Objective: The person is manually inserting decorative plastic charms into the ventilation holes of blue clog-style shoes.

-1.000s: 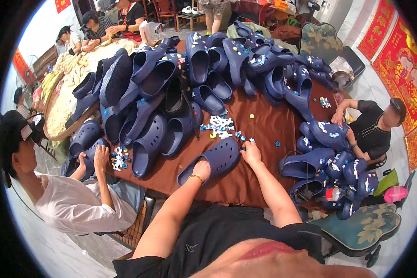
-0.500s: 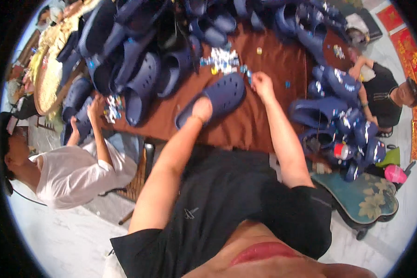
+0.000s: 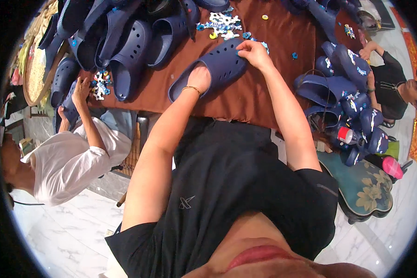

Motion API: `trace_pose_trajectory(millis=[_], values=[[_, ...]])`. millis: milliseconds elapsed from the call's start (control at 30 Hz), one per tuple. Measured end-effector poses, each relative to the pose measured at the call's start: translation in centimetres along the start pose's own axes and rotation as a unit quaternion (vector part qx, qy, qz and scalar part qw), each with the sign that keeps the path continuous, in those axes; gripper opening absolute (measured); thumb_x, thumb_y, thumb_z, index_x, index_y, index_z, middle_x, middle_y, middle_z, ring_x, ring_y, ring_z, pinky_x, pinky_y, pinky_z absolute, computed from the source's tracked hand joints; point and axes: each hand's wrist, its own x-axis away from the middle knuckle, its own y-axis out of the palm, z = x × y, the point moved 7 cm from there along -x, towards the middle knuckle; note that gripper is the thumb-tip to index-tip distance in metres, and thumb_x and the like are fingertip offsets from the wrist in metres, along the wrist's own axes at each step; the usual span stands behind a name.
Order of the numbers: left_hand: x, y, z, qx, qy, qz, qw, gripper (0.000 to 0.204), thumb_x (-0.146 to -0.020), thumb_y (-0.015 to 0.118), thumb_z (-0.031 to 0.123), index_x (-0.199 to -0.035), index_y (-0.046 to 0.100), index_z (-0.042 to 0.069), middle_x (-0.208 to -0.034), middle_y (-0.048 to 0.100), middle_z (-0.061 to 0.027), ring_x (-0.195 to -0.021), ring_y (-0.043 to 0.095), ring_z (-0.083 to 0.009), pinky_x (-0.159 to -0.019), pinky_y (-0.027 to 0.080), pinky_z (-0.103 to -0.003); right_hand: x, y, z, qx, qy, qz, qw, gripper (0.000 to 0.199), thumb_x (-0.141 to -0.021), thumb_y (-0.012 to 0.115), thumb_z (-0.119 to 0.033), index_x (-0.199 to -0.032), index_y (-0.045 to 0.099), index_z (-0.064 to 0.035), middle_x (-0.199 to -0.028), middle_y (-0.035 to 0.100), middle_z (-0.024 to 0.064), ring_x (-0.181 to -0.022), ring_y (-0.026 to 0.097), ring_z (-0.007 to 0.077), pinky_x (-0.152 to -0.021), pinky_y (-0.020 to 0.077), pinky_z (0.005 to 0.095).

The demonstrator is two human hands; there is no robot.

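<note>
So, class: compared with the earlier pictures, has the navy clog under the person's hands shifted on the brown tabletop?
No. The navy clog lies just below the pile of small charms as before; only the camera tilted.

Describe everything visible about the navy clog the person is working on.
The navy clog is a dark blue, rubbery-looking foam shoe with round holes over its upper. It lies slanted on the brown tablecloth, separate from the pile of similar clogs. The left hand presses on its heel end; the right hand pinches at its toe end, near scattered small charms.
</note>
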Motion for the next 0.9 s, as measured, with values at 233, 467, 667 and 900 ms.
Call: trace_pose_trajectory(millis=[233,467,667,900], values=[[-0.2,-0.4,0.0,0.013,-0.03,0.0,0.999,0.026,-0.079,0.041,0.009,-0.073,0.063,-0.003,-0.085,0.063,-0.0226,-0.084,0.061,-0.0351,-0.08,0.047,-0.042,-2.0,-0.7,-0.3,0.196,0.084,-0.019,0.977,0.056,-0.059,0.079,-0.025,-0.106,0.056,-0.004,-0.107,0.057,0.0181,-0.101,0.056,0.0307,-0.086,0.0457,0.0368],[0.0,0.0,-0.3,-0.013,-0.001,-0.006,1.0,0.024,-0.079,0.042,0.009,-0.074,0.063,-0.002,-0.085,0.063,-0.0215,-0.086,0.06,-0.0344,-0.08,0.047,-0.042,-3.2,-1.0,0.5,0.206,0.036,-0.002,0.978,0.054,-0.06,0.078,-0.028,-0.105,0.059,-0.0063,-0.107,0.059,0.0152,-0.099,0.058,0.0282,-0.085,0.0462,0.0352],[-0.3,-0.9,0.6,-0.029,0.028,0.022,0.999,0.025,-0.079,0.043,0.009,-0.073,0.064,-0.002,-0.085,0.063,-0.0222,-0.083,0.06,-0.0356,-0.078,0.048,-0.043,-5.2,-4.9,2.4,0.125,0.029,0.132,0.983,0.027,-0.074,0.067,-0.022,-0.098,0.066,-0.0105,-0.093,0.065,0.0119,-0.088,0.062,0.0274,-0.079,0.0485,0.0379],[-0.2,-0.3,-0.1,0.006,-0.012,0.03,0.999,0.026,-0.077,0.043,0.009,-0.071,0.065,-0.002,-0.083,0.063,-0.023,-0.08,0.062,-0.0357,-0.076,0.049,-0.043,-5.5,-1.2,0.1,0.352,-0.007,0.064,0.934,0.022,-0.073,0.065,-0.019,-0.095,0.065,-0.0138,-0.101,0.057,0.0154,-0.096,0.057,0.0338,-0.081,0.047,0.0431]])
